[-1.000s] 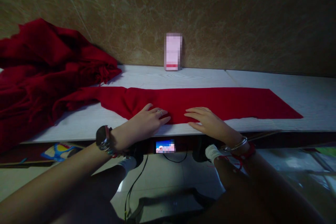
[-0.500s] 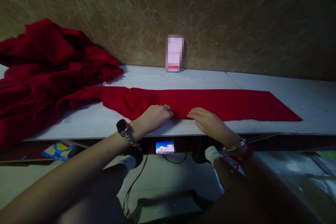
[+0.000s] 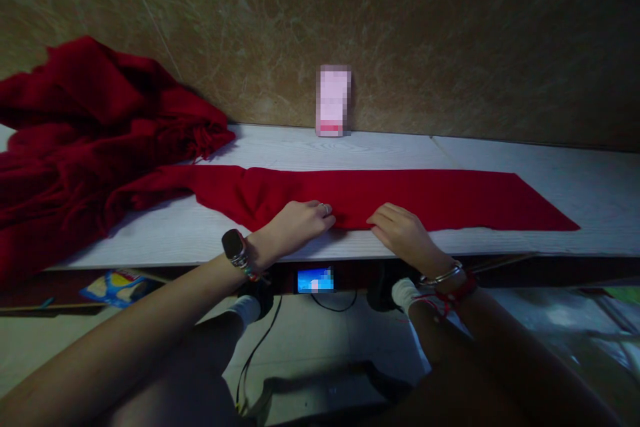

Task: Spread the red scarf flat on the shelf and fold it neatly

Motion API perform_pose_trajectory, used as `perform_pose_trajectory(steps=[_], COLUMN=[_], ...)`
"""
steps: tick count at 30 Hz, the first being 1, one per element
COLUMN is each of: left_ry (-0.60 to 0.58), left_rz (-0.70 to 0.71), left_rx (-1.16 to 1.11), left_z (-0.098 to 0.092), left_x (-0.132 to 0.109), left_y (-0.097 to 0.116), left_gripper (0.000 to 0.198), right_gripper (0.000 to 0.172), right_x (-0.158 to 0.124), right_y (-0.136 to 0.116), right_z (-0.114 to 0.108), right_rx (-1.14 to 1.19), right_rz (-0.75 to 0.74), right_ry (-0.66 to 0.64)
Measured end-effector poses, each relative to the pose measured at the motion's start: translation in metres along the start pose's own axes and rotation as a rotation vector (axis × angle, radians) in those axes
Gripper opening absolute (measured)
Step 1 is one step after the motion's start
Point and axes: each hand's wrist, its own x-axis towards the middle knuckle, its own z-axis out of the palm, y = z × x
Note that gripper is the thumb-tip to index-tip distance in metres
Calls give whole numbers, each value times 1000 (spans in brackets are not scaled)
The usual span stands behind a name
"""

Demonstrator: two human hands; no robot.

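A long red cloth (image 3: 450,197) lies flat along the white table, its right end slanting to a point. At the left it runs, narrowed and wrinkled, into a heaped red fabric pile with fringes (image 3: 95,113). My left hand (image 3: 305,220), wearing a ring, is closed on the near edge of the cloth, left of centre. To the right of it, my right hand (image 3: 397,227) pinches the same near edge, fingertips together. A short stretch of edge lies between the two hands.
A pink phone-like object (image 3: 333,101) leans against the brown marbled wall behind the white table (image 3: 380,143). Below the table edge are a lit screen (image 3: 315,280), a blue and yellow packet (image 3: 117,287) and a black cable (image 3: 257,347).
My right hand has shifted slightly right along the near edge and its fingers have drawn together. My left hand has moved very slightly right. The cloth's right tip lies slightly farther right.
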Motion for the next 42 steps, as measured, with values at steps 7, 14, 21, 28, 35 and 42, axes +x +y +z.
perform_pose_trajectory(steps=[7,14,21,28,35,42], left_ry=[18,-19,-74,-117,-206,-252], left_rz=[2,3,73,65,74,88], left_rx=[64,29,10,-34,-126,-257], left_z=[2,0,-1,2,-2,-4], left_x=[2,3,-1,-4,-6,-2], left_y=[0,-1,-3,-4,-1,2], left_gripper=[17,21,42,50,51,46], right_gripper=[19,18,23,23,20,24], right_x=[-2,1,5,2,2,5], right_y=[0,0,1,7,4,3], right_z=[2,2,-15,-23,-22,-22], right_rx=[48,6,29,108,116,216], right_rz=[-5,34,-2,-23,-5,37], right_ry=[100,12,-209,-273,-265,-256])
